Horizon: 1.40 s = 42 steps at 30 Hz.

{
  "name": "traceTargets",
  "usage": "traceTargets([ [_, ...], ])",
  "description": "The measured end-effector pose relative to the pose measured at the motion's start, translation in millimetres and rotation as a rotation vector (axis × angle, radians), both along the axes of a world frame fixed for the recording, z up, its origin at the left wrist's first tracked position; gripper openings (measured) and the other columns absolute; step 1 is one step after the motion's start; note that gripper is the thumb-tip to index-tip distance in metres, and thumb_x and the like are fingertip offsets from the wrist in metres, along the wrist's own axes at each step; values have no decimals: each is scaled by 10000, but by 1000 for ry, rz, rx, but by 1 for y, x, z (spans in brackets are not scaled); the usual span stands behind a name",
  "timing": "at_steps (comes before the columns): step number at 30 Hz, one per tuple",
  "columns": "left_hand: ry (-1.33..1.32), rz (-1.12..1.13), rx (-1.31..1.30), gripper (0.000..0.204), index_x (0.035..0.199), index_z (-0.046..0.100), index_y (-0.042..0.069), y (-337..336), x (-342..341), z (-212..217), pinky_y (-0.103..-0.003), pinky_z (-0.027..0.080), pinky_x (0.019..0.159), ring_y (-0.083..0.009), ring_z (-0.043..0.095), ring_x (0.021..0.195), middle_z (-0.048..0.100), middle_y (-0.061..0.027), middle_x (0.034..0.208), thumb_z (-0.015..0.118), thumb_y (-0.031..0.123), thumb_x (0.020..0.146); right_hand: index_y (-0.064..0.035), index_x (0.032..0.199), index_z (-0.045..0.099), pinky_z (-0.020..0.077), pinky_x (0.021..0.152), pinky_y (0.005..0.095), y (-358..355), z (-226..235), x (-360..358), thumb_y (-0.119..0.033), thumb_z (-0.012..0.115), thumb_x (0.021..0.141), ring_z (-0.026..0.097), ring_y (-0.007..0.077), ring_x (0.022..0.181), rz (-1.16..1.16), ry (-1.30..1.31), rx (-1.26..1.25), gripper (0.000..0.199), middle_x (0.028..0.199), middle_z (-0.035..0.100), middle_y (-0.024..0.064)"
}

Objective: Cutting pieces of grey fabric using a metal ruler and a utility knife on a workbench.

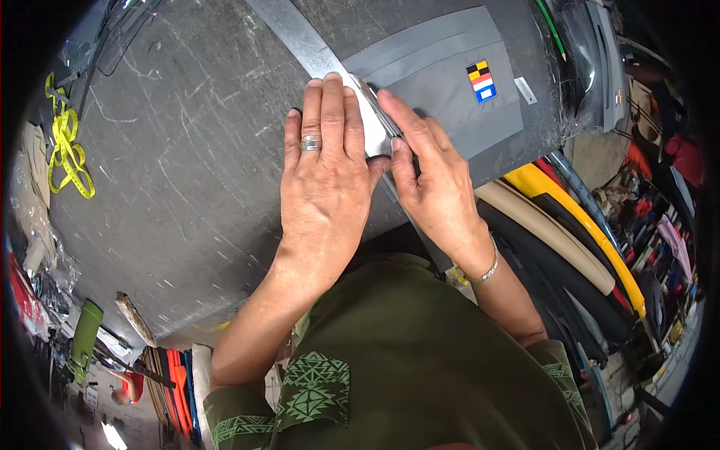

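My left hand lies flat, fingers stretched out side by side, pressing on a long metal ruler and the white strip beside it. A ring is on one finger. My right hand is at the raised, folded edge of a grey sheet, its index finger along the fold and its thumb bent in against it. Part of this grip is hidden by the fingers. On the sheet sits a small patch of coloured checks and stripes. Some of the ruler is covered by my left hand.
The scratched dark table spreads to the left, with a yellow tape measure on it. A green pencil and a small white tag lie at the right. Beyond the table's right edge stand beige and yellow rolls.
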<state>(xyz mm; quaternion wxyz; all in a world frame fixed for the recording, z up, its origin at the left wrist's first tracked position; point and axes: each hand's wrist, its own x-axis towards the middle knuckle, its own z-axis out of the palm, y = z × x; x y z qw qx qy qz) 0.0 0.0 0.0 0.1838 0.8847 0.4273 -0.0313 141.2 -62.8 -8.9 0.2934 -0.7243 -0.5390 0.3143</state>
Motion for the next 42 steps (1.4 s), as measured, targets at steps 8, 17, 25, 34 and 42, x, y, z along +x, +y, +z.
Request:
traceTargets([
  [8,-9,0,5,839,1480,422,-87,1,0,-1,-462,355,1208,-331,337,1496,375,-200,1560,735,423,892,-192,1486,535,572,682,440,2,1,0,27,607,935,650,316,715,10,7,-16,597,904,587,130],
  [17,-4,-8,12,821,1477,426,-83,0,-1,0,-469,334,1215,-331,334,1495,387,-198,1555,722,425,904,-174,1504,499,582,705,466,7,12,3,27,603,917,675,358,771,75,-57,-49,629,940,608,149],
  [25,-46,10,15,802,1482,411,-86,-1,-1,-1,-476,332,1217,-335,326,1500,394,-206,1565,713,403,923,-139,1489,504,574,749,501,17,31,5,7,590,917,680,424,849,135,-118,-114,597,1009,660,194],
  [34,-65,14,15,803,1492,386,-89,-3,-2,-3,-482,325,1224,-340,325,1504,388,-219,1568,712,386,932,-121,1477,514,574,777,505,17,35,4,20,604,901,691,428,904,121,-64,-128,600,1042,688,213],
  [42,-75,14,13,805,1489,385,-90,-3,-3,-2,-485,329,1221,-344,322,1502,380,-224,1566,717,383,928,-112,1474,515,575,785,504,14,34,4,28,601,901,693,422,907,118,-61,-115,595,1051,688,216],
])
